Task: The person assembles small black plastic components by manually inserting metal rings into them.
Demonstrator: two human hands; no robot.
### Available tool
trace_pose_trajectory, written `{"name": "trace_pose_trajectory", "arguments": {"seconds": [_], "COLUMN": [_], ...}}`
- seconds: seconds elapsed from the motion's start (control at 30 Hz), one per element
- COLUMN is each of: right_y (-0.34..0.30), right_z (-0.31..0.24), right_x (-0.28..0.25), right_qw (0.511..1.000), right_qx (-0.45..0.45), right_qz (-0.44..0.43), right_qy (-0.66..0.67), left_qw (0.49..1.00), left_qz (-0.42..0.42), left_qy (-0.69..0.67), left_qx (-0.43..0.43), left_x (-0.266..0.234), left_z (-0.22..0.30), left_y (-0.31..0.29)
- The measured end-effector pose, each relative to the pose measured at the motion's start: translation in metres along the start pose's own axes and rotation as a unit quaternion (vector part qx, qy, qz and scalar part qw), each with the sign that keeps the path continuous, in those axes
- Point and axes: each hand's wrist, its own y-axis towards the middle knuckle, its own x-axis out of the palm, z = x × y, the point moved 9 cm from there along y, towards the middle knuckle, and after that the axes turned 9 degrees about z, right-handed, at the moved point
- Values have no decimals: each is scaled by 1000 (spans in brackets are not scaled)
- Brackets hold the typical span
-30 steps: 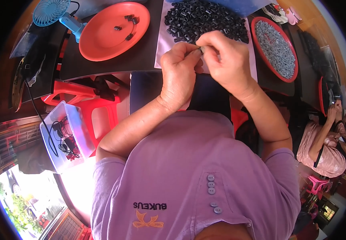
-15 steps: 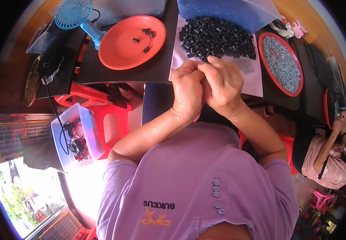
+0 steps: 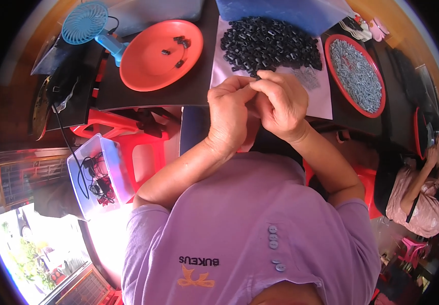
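My left hand (image 3: 228, 112) and my right hand (image 3: 284, 104) meet over the near edge of the pink sheet (image 3: 318, 104), thumbs and fingers pinched together. A small black plastic part (image 3: 254, 75) shows at the left fingertips. Whatever the right fingers pinch is hidden behind them. Just beyond lies a heap of black plastic parts (image 3: 270, 44), all short and hollow. Some tiny pale pieces (image 3: 308, 79) are spread beside the right hand. Farther right stands a red tray (image 3: 330, 66) filled with silvery screws (image 3: 356, 76).
To the left, an orange-red plate (image 3: 148, 68) holds several black parts, beside a blue fan (image 3: 85, 23). A translucent blue bin (image 3: 285, 15) stands behind the heap. A clear box of cables (image 3: 120, 175) is at lower left. Another person (image 3: 417, 203) works at far right.
Both hands stay joined, shifting slightly left in the picture. The right fingers have turned a little and the wrists have spread somewhat. The whole view has also shifted slightly.
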Motion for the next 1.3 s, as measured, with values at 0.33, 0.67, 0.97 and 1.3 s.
{"name": "trace_pose_trajectory", "arguments": {"seconds": [0.33, 0.67, 0.97, 1.3], "right_y": [6, 20, 21, 16], "right_z": [34, 33, 33, 40], "right_x": [2, 13, 15, 17], "right_qw": [966, 953, 950, 949], "right_qx": [202, 220, 214, 227], "right_qz": [-40, -145, -191, -176], "right_qy": [155, 148, 124, 132], "left_qw": [999, 996, 997, 994], "left_qz": [-28, -15, -7, 1], "left_qy": [30, 90, 73, 102], "left_qx": [-6, 24, 29, 33], "left_x": [4, 3, 5, 4], "left_z": [-3, -2, -4, 0], "left_y": [-1, -4, -10, -9]}}
